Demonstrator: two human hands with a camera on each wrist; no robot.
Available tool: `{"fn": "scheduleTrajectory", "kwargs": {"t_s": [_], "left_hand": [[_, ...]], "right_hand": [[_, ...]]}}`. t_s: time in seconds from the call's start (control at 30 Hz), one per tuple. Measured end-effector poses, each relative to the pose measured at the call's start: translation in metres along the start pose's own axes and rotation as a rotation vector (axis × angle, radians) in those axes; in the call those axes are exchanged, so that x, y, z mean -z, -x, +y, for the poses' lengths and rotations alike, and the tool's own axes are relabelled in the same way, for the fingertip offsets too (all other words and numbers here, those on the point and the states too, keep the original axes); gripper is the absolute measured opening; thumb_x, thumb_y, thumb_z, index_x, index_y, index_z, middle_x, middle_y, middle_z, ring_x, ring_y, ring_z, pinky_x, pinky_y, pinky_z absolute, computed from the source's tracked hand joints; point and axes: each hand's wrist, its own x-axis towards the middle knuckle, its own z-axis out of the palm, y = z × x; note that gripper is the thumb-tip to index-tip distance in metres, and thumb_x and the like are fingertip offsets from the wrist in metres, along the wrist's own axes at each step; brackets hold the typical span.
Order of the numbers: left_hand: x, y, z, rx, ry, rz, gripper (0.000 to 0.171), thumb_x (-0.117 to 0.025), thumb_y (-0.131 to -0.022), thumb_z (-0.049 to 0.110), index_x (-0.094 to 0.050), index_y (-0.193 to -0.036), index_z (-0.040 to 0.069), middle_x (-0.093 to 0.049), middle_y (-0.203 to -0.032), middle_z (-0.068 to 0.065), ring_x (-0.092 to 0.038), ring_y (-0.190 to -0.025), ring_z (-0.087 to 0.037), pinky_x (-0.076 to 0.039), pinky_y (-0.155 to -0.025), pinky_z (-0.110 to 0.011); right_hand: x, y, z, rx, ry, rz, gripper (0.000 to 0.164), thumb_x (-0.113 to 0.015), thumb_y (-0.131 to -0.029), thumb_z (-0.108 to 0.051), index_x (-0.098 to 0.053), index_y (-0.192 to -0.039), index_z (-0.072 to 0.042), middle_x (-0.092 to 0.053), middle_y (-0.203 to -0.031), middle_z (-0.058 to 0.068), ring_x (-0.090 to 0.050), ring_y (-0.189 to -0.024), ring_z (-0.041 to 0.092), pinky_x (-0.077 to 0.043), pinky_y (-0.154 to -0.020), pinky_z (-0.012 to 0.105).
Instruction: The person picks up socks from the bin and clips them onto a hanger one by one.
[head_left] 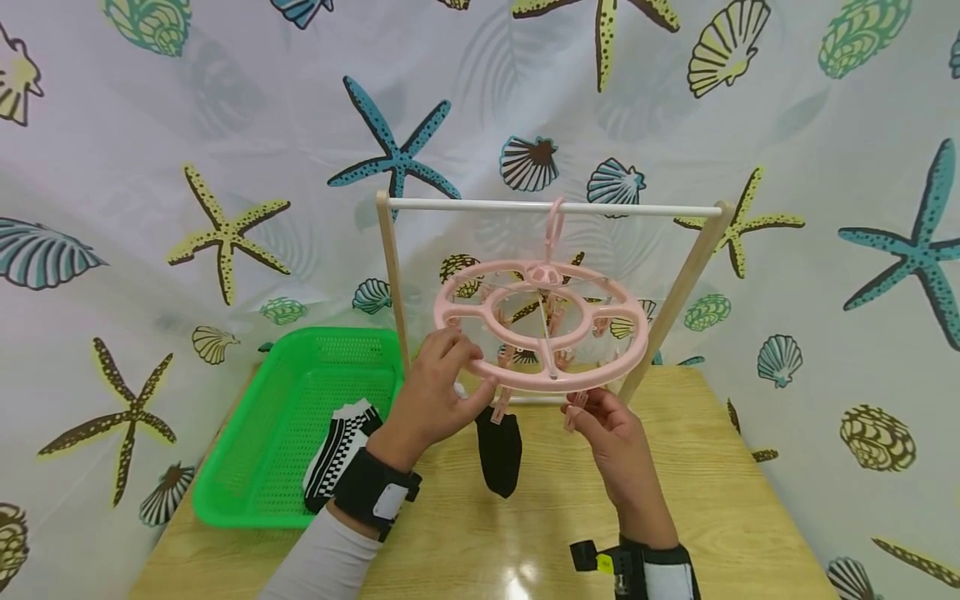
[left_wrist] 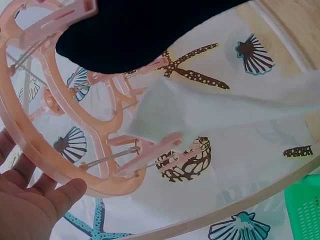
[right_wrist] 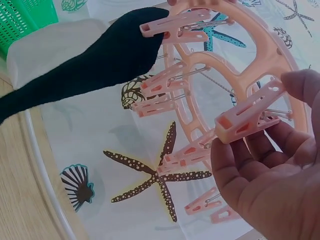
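Note:
A pink round clip hanger hangs by its hook from a white rod. My left hand grips the hanger's rim at the front left, thumb on the near side. At the front right, my right hand holds a pink clothespin between thumb and fingers; nothing shows in its jaws. A black sock dangles from another clip between the hands. In the left wrist view a white sock hangs from a clip near the left hand; the head view mostly hides it.
The white rod spans a wooden-legged stand on the wooden table. To the left sits a green basket with black-and-white patterned socks in it. Behind hangs a cloth printed with shells and starfish.

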Motion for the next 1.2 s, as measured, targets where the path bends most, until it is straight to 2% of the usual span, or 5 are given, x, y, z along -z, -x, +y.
{"fn": "scheduleTrajectory", "kwargs": {"t_s": [0.2,0.53,0.7,0.9,1.2], "left_hand": [[0.0,0.0,-0.002,-0.015,0.016,0.012,0.022,-0.068,-0.086,0.025,-0.062,-0.093,0.005,-0.052,-0.095,-0.006,-0.053,-0.116,-0.033,-0.028,-0.114,-0.042],[-0.002,0.003,-0.004,-0.029,0.016,0.008,0.021,-0.071,-0.086,0.024,-0.063,-0.094,0.006,-0.055,-0.098,-0.007,-0.052,-0.108,-0.03,-0.029,-0.114,-0.043],[-0.002,0.005,-0.005,-0.023,-0.005,-0.005,0.024,-0.073,-0.086,0.025,-0.064,-0.096,0.006,-0.057,-0.102,-0.008,-0.051,-0.112,-0.031,-0.034,-0.109,-0.045],[-0.002,0.009,-0.008,-0.014,-0.011,-0.015,0.025,-0.073,-0.086,0.025,-0.064,-0.099,0.005,-0.058,-0.105,-0.009,-0.05,-0.12,-0.032,-0.035,-0.109,-0.045],[0.0,0.013,-0.011,-0.007,-0.016,-0.043,0.025,-0.071,-0.087,0.024,-0.066,-0.102,0.004,-0.058,-0.11,-0.012,-0.045,-0.128,-0.035,-0.035,-0.11,-0.046]], "right_hand": [[-0.003,0.001,0.002,-0.033,0.003,0.01,0.032,-0.061,-0.095,0.0,-0.055,-0.125,0.008,-0.058,-0.114,0.013,-0.06,-0.107,0.028,-0.052,-0.089,0.029],[-0.008,0.003,0.005,-0.079,0.005,0.103,0.031,-0.052,-0.096,-0.001,-0.058,-0.126,0.006,-0.059,-0.117,0.014,-0.059,-0.111,0.028,-0.048,-0.091,0.027],[-0.009,0.006,0.009,-0.048,0.051,0.076,0.03,-0.05,-0.104,-0.008,-0.055,-0.129,0.006,-0.057,-0.12,0.016,-0.057,-0.114,0.028,-0.046,-0.092,0.026],[-0.011,0.007,0.015,-0.003,0.099,0.08,0.033,-0.046,-0.106,-0.013,-0.054,-0.131,0.007,-0.061,-0.115,0.018,-0.063,-0.104,0.019,-0.05,-0.086,0.024],[-0.016,0.007,0.019,-0.053,0.076,0.171,0.028,-0.049,-0.105,-0.014,-0.06,-0.12,0.008,-0.062,-0.106,0.025,-0.07,-0.089,0.016,-0.057,-0.075,0.028]]}}
